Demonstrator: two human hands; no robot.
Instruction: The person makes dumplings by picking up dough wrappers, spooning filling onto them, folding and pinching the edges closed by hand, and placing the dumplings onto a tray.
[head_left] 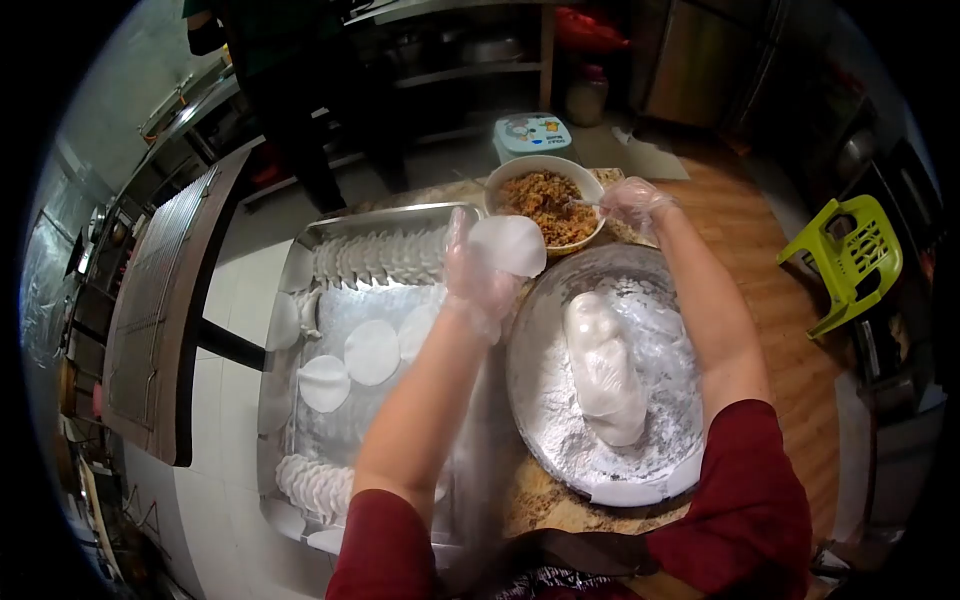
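In a clear plastic glove, my left hand (476, 272) holds up a thin round white dough wrapper (508, 245) over the right side of a metal tray (345, 218). My gloved right hand (638, 203) is closed on the handle of a spoon (582, 203), whose tip is in the brown crumbly filling (540, 205) of a white bowl (597, 228). In the tray are a row of folded dumplings (375, 258) at the far end, more dumplings (318, 487) near me, and loose flat wrappers (371, 352) between them.
A large round metal pan (522, 400) holds white flour and a plastic-wrapped lump of dough (605, 370). Behind the bowl sits a box with a light blue lid (533, 132). A green plastic chair (850, 255) stands at right. Another person in dark clothes (290, 90) stands beyond the tray.
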